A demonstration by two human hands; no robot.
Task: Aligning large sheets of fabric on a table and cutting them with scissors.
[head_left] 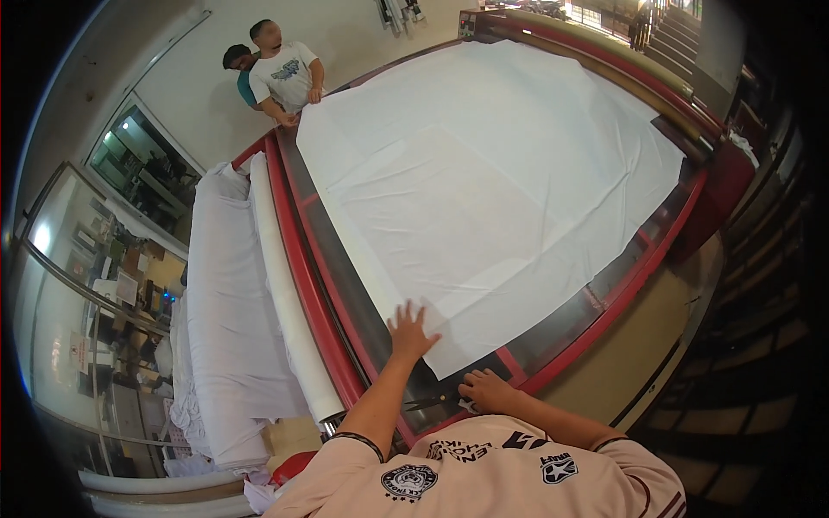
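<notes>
- Lying over the near left edge of the white sheet [518, 198] is the left hand [414, 335], fingers fanned wide apart, palm turned down!
- Over to the right hand [490, 393]: it is low at the table's near end, just beyond the sheet's near corner, fingers bent. Whether they are clamped on anything, I cannot tell from here.
- And right beside it, the scissors [427, 402], blades pointing left, handle end toward those bent fingers; a small pale bit shows there too, too small to make out.
- What a spread this sheet makes! It lies across most of the table [358, 306], its near corner pointing back at the wearer, creases running over the near half, a faint rectangular patch showing in the middle.
- Dark table surface and red framing peek out along the left and near right sides.
- Up at the far left corner, a person in a white T-shirt [285, 78] has both hands at the table's edge by the sheet; close behind, partly hidden, a person in a teal top [247, 86].
- Left flank now: a red bar [313, 298], a long white roll [287, 289] alongside, then white cloth [226, 293] hanging in soft folds.
- Far right, long rollers [682, 128] line the table's end, stairs [669, 43] beyond.
- At the bottom, the wearer's pale pink shirt [492, 475] with dark emblems.
</notes>
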